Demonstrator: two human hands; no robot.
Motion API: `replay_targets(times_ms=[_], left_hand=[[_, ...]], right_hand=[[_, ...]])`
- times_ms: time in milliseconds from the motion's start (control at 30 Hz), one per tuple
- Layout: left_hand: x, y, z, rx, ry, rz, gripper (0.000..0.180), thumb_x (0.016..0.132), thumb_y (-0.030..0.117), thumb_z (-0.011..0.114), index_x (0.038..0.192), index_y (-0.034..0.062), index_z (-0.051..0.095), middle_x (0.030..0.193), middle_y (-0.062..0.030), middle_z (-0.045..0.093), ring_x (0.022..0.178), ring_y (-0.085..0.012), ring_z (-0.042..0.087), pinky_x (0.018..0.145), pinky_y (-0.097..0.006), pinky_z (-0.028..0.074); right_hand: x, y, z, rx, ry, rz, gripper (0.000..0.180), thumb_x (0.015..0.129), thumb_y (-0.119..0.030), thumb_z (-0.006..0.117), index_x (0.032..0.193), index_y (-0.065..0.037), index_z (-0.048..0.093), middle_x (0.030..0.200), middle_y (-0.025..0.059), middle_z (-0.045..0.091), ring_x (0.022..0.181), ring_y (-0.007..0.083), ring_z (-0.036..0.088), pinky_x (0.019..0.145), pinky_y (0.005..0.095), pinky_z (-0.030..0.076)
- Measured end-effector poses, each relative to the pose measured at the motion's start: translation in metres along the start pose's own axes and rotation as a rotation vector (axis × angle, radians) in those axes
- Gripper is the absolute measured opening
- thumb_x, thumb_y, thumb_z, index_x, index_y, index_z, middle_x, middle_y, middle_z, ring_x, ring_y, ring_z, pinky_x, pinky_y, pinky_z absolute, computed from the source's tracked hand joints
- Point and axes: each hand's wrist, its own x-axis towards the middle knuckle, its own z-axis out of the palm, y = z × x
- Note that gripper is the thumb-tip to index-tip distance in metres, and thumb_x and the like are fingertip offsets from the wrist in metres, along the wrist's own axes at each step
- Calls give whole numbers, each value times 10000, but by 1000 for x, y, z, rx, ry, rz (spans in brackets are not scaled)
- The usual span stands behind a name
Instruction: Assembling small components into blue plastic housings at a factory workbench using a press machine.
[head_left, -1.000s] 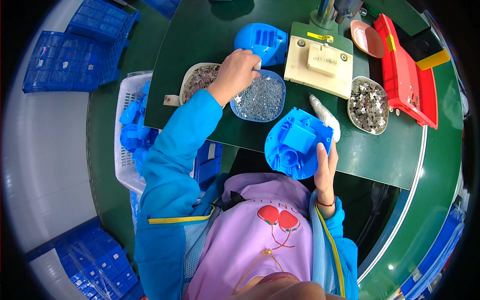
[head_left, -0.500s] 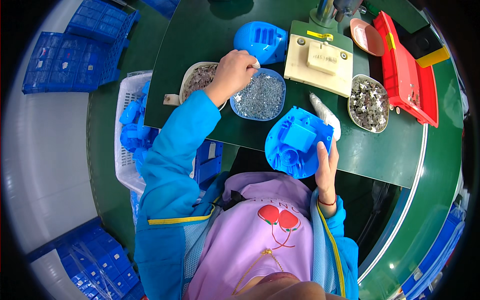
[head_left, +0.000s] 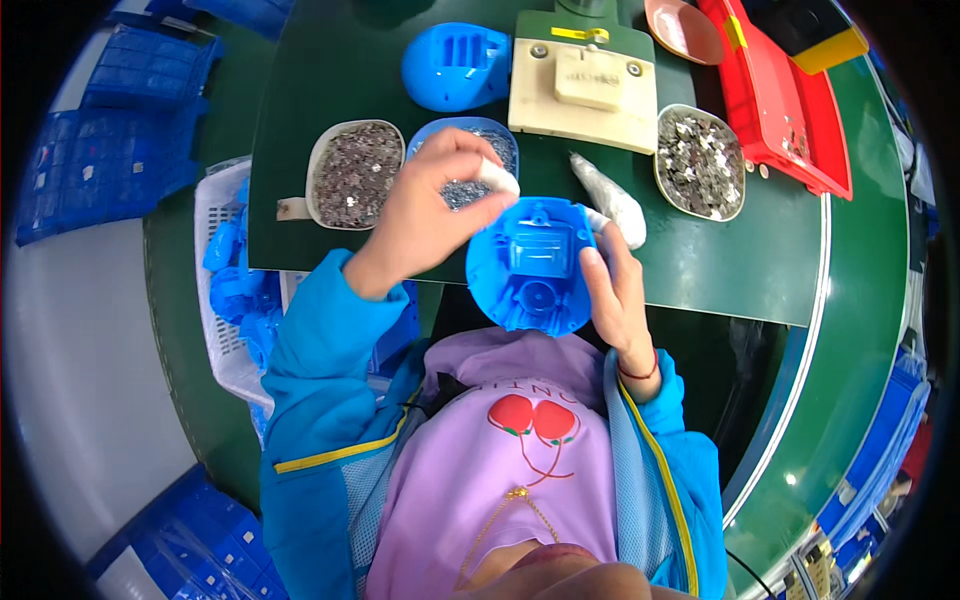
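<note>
My right hand (head_left: 621, 300) holds a blue plastic housing half (head_left: 538, 262) by its right edge, its ribbed hollow inside turned up. At the housing's upper left edge is my left hand (head_left: 425, 205), thumb and fingers curled toward each other in a pinch. White wrapping covers a fingertip of that hand, and whatever lies between the fingers is too small or hidden to make out. Behind it stands a blue bowl of small shiny metal pieces (head_left: 508, 150), partly covered by the hand. A cream bowl of small flat metal parts (head_left: 357, 175) is to its left.
A rounded blue shell (head_left: 455, 68) lies beyond the bowls, beside a cream fixture block (head_left: 585, 95) on a green base. A white wrapped, pointed object (head_left: 610, 200), another metal-parts bowl (head_left: 700, 163), a red tray (head_left: 780, 100) and a pink dish (head_left: 685, 30) are rightward. A white basket (head_left: 215, 300) holds blue parts.
My left hand has come from the blue bowl toward me, to the housing's edge. My right hand has moved the housing leftward and turned it slightly. The whole view has shifted.
</note>
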Motion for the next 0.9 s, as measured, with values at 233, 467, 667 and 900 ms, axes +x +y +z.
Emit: replay_targets(times_ms=[233,467,667,900], left_hand=[[-17,-19,42,199,34,24,138,728,60,802,846,64,730,1038,-57,607,1012,-249,565,890,-352,453],[-14,-20,50,198,34,6,131,730,65,807,835,68,728,1018,-57,614,1015,-239,578,887,-342,460],[-12,-24,49,120,15,-70,128,747,61,807,828,53,708,1024,-68,609,1003,-220,600,878,-328,475],[-7,-19,42,-52,-80,-205,281,788,63,796,1034,28,663,1024,-63,636,982,-174,615,860,-306,495]], right_hand=[[-2,1,9,23,81,-29,404,1005,-253,527,1267,54,534,833,133,663,741,163,614,688,313,490],[-5,6,8,-19,83,-86,424,996,-269,552,1270,54,537,830,144,658,697,165,613,650,315,489],[-6,3,9,-56,90,-126,439,987,-279,569,1270,57,541,833,153,651,668,171,609,635,310,486],[-7,2,8,-47,101,-135,450,984,-287,571,1270,59,541,878,171,669,692,182,630,648,313,494]])
